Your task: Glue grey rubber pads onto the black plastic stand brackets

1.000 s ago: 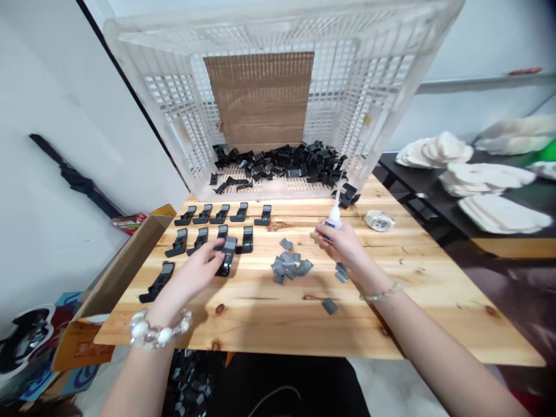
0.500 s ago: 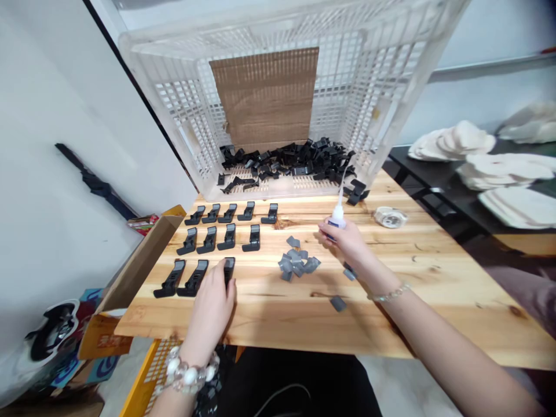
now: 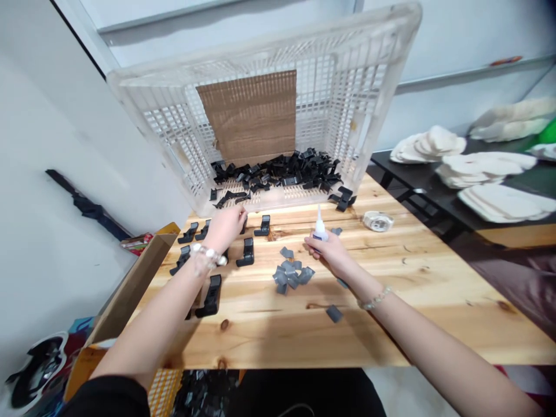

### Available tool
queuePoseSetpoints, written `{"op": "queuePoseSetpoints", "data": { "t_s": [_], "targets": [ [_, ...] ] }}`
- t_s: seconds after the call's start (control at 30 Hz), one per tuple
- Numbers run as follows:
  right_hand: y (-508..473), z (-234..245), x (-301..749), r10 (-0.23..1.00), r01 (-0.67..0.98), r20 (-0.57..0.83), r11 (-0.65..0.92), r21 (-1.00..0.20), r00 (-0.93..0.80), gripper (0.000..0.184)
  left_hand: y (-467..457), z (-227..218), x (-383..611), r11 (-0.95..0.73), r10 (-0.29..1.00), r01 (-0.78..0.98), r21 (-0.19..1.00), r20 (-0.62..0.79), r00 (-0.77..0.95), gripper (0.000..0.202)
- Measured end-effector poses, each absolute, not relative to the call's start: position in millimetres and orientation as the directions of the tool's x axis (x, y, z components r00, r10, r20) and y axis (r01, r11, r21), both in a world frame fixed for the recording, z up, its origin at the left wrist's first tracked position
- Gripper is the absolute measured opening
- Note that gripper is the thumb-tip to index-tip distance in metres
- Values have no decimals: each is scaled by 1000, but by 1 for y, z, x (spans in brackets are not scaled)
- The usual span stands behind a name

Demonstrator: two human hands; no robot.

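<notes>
Black plastic clips (image 3: 211,295) are lying in loose rows across the left half of the pine worktop (image 3: 269,341). A heap of matching clips (image 3: 273,172) is sitting inside a white plastic lattice crate (image 3: 264,55), which is tipped on its side at the far edge of the worktop, with a cardboard sheet (image 3: 246,116) covering part of its back panel. A few clips are also lying just outside the crate's lower right corner.

Left hand (image 3: 226,227): hovering over the top row of clips with the grip curled downward; whether it is gripping a clip cannot be told. Right hand (image 3: 328,252): pinching a small white glue bottle (image 3: 320,230), nozzle pointing up, above the middle of the worktop.

Grey square pieces (image 3: 289,276) are lying in a small pile just left of the right hand, with a single grey piece (image 3: 334,313) lying apart, nearer the front edge. A round, clear item (image 3: 377,220), too small to identify, is resting toward the right. Folded white cloths (image 3: 482,169) are lying on a black table (image 3: 386,165) beyond the worktop. A cardboard box flap (image 3: 134,295) is standing along the left edge.
</notes>
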State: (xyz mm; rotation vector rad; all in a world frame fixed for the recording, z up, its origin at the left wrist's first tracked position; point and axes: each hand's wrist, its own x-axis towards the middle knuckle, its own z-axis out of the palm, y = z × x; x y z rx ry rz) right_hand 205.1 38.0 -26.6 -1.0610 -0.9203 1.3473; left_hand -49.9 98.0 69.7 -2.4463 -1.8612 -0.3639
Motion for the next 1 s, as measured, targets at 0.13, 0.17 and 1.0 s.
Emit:
{"op": "queuePoseSetpoints", "data": {
  "t_s": [0.13,0.17,1.0],
  "targets": [
    [43,-30,207,996,-265,-74,-58,-963,50,31,170,53,-36,-190,960,976,101,226,164,27],
    [44,-30,208,996,-261,-73,-57,-964,52,31,183,47,-35,-167,963,981,103,231,140,31],
    [39,-36,180,984,310,167,177,-934,-60,17,221,25,-47,-186,979,941,282,133,153,36]
  ]
}}
